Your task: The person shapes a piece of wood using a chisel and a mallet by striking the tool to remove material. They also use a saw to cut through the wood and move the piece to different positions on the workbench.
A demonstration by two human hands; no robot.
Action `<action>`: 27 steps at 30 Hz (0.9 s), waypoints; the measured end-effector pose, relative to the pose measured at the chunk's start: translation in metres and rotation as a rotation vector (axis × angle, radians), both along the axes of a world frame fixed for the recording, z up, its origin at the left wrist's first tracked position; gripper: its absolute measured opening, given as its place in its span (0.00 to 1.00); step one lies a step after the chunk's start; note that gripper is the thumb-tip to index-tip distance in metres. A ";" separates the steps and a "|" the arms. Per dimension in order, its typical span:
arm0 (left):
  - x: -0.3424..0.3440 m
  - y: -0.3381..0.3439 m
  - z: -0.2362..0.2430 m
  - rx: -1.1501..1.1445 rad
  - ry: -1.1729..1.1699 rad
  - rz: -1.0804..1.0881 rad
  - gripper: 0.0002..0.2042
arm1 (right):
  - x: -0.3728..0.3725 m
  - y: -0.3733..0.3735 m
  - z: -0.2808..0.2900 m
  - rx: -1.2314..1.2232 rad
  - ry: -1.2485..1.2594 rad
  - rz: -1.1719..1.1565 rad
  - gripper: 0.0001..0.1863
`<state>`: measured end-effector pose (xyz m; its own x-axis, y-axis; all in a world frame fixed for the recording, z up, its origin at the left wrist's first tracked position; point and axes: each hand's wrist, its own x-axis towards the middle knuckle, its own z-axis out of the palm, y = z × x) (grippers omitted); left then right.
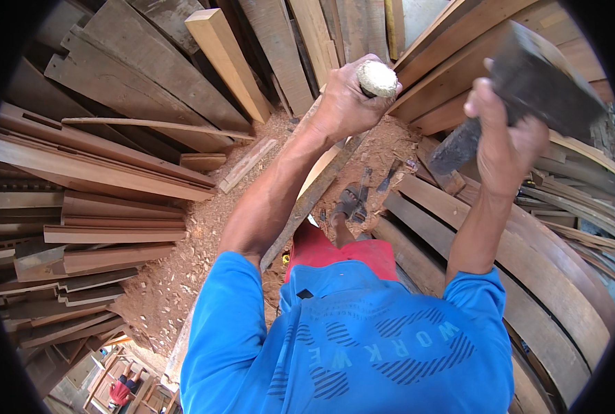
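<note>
My left hand (352,103) is wrapped round an upright chisel (377,79). Only the pale, rounded, battered end of its handle shows; the blade is hidden beneath the fist. Under my left forearm a long timber (311,200) runs diagonally, and the chisel stands over its far part. Raised at the right, my right hand (506,145) grips a mallet (545,79) with a dark, blocky head. Both hand and mallet are smeared by motion. The mallet head is well apart from the chisel's end.
Stacked boards (107,162) lean along the left and far sides. Thick curved planks (514,255) lie at the right. Wood chips and sawdust (204,241) cover the floor. Dark hand tools (389,176) lie near my sandalled foot (347,201). Another person (121,391) is far off, lower left.
</note>
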<state>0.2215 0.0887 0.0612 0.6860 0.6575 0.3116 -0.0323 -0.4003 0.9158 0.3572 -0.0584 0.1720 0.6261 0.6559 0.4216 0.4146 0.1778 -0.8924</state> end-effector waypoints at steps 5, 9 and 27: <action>0.002 -0.001 0.000 0.080 -0.009 -0.040 0.10 | 0.025 0.025 -0.018 -0.486 -0.648 0.151 0.18; 0.002 0.001 -0.007 0.088 -0.024 -0.014 0.09 | 0.025 0.029 -0.008 -0.472 -0.565 0.193 0.16; -0.011 0.000 -0.009 0.085 0.023 0.034 0.09 | 0.023 0.030 0.007 -0.341 -0.365 0.179 0.13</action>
<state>0.2104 0.0889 0.0517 0.6714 0.6524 0.3516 0.0029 -0.4768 0.8790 0.3803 -0.0283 0.1785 0.3443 0.8770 0.3350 0.6989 -0.0011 -0.7152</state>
